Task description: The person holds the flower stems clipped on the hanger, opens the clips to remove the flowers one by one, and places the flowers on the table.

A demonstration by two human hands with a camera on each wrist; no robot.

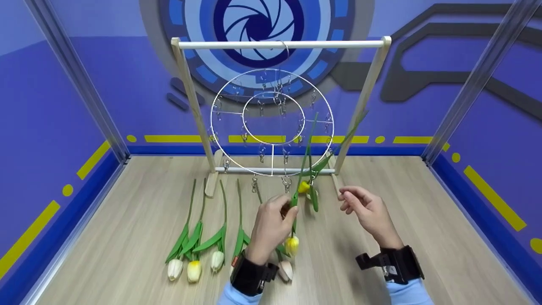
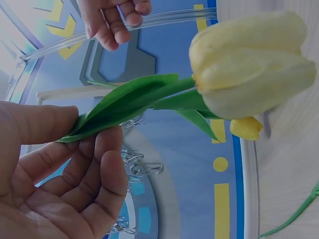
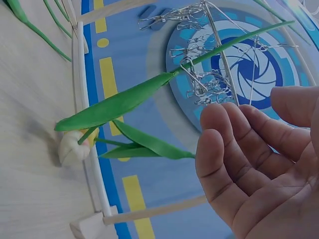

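My left hand [image 1: 271,228] pinches an artificial tulip by its green leaf [image 2: 124,102] and stem, between thumb and fingers. The pale yellow bloom [image 2: 251,62] points down toward the table, its stem rising past the wire ring [image 1: 333,123]. To the right, my right hand [image 1: 368,212] holds nothing, its fingers loosely curled beside the hanging tulips. Beyond the left hand hang a yellow tulip [image 1: 303,187] and a white tulip [image 3: 75,149], blooms down, stems up among the metal clips [image 3: 197,82]. The left hand partly hides the flowers lying beneath it.
A wooden rack [image 1: 188,84] with a white top bar [image 1: 237,44] carries the double wire ring with several hanging clips. On the table [image 1: 139,203] at left lie several tulips, among them a white one [image 1: 175,270] and a yellow one [image 1: 194,271]. Printed panels enclose the table.
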